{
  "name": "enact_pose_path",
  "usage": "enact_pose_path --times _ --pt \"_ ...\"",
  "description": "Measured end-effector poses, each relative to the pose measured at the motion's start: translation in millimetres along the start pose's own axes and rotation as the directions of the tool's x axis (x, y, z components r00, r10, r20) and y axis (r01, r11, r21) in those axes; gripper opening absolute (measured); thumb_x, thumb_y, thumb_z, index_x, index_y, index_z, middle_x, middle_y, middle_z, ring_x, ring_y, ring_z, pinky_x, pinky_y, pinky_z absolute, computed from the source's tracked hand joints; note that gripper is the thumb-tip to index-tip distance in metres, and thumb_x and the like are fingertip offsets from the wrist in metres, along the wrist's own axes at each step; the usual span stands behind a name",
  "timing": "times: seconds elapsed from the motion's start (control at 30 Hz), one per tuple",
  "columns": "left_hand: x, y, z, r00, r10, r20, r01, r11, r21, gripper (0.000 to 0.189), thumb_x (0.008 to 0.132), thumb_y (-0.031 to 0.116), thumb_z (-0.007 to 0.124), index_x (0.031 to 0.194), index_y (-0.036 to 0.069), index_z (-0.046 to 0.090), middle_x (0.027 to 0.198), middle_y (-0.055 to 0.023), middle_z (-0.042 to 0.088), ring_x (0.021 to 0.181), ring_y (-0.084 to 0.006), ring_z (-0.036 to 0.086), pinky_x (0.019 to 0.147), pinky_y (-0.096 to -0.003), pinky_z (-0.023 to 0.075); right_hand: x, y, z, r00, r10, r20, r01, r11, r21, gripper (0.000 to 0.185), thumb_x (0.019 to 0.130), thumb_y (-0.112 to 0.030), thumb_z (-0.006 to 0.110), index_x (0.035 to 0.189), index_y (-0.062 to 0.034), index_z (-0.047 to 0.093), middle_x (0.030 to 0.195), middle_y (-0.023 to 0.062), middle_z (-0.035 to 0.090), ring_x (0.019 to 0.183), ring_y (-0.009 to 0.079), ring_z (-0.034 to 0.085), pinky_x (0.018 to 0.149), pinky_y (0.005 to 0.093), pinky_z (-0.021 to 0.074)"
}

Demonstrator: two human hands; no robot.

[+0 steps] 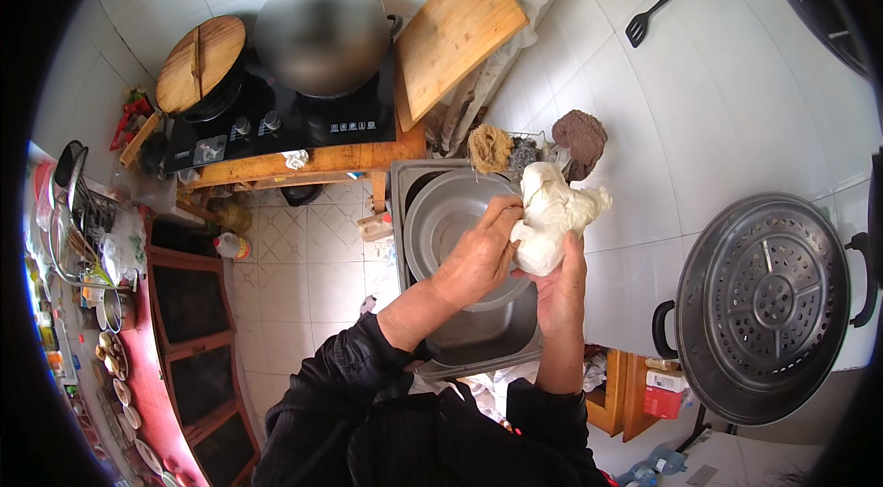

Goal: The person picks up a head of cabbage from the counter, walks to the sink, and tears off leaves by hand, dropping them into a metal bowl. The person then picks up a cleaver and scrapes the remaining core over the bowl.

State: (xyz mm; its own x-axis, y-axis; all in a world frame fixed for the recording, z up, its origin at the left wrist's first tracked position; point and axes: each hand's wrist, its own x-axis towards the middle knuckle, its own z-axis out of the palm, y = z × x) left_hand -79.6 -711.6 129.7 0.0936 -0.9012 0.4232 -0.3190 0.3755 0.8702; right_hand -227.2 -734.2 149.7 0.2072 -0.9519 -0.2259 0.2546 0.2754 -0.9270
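Observation:
Over the right side of the sink (422, 368), both hands are on a pale cream, crumpled leafy bundle that looks like a cabbage head (555, 218). My right hand (560, 280) supports it from below, the thumb pressed along its near right side. From the left, the curled fingers of my left hand (481, 251) grip a leafy edge. Beneath my left hand, a large grey metal basin (441, 214) sits in the sink. Part of the basin is hidden by my forearm.
Scrubbers (491, 147) hang beyond the sink, beside a brown cloth (579, 135). A cutting board (462, 32) leans right of the black cooktop (276, 135), which bears a blurred round pan (323, 38) and a wood-lidded pot (201, 66). A steamer pot (766, 307) hangs right; a red cabinet (193, 349) stands left.

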Motion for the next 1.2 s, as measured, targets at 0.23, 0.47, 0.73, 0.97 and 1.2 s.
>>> enact_pose_path --times 0.23,0.47,0.73,0.97,1.2 --pt "0 -9 8 0.994 0.100 0.041 -0.107 0.955 0.275 0.038 0.070 -0.006 0.063 0.107 -0.006 0.053 0.111 -0.0200 0.053 0.090 -0.0400 0.061 0.079 -0.0444 0.0522 7 8 -1 1.000 0.002 0.027 -0.004 0.997 0.071 0.059 0.095 -0.034 0.057 0.142 -0.0074 0.033 0.120 0.0123 0.059 0.093 0.0197 0.065 0.048 0.0303 0.0521" --pt "3 -24 3 0.999 0.028 -0.029 -0.015 0.931 0.364 0.031 0.076 0.001 0.065 0.104 -0.003 0.053 0.095 -0.0170 0.055 0.082 -0.0381 0.060 0.074 -0.0452 0.0511 1 16 -5 0.996 0.078 0.046 -0.089 0.936 0.342 0.054 0.096 -0.049 0.052 0.130 -0.0083 0.050 0.106 0.0063 0.066 0.072 0.0195 0.066 0.045 0.0280 0.0474" --pt "8 -7 3 0.925 -0.371 0.085 0.378 0.870 -0.317 0.019 0.087 0.004 0.066 0.104 0.000 0.058 0.100 -0.0169 0.061 0.087 -0.0347 0.062 0.074 -0.0362 0.0505 4 19 -16 0.985 0.005 0.171 -0.085 0.883 0.462 0.060 0.095 -0.052 0.047 0.134 -0.0067 0.047 0.108 0.0088 0.065 0.079 0.0218 0.067 0.052 0.0328 0.0509" --pt "5 -6 6 0.995 0.046 -0.089 -0.053 0.996 -0.074 0.026 0.077 -0.006 0.066 0.101 -0.001 0.056 0.121 -0.0162 0.051 0.094 -0.0368 0.063 0.076 -0.0402 0.0518 -1 13 -17 0.986 0.070 0.148 -0.091 0.986 0.140 0.060 0.098 -0.046 0.045 0.139 -0.0034 0.041 0.123 0.0096 0.060 0.106 0.0244 0.063 0.077 0.0397 0.0569" --pt "2 -4 11 0.977 0.209 0.044 -0.213 0.971 0.108 0.032 0.071 -0.012 0.060 0.101 -0.001 0.057 0.127 -0.0151 0.049 0.099 -0.0409 0.061 0.081 -0.0430 0.0532 2 24 -12 0.981 0.032 -0.191 -0.038 0.999 -0.032 0.060 0.093 -0.023 0.065 0.142 -0.0022 0.038 0.128 0.0110 0.056 0.115 0.0210 0.059 0.096 0.0352 0.0496"
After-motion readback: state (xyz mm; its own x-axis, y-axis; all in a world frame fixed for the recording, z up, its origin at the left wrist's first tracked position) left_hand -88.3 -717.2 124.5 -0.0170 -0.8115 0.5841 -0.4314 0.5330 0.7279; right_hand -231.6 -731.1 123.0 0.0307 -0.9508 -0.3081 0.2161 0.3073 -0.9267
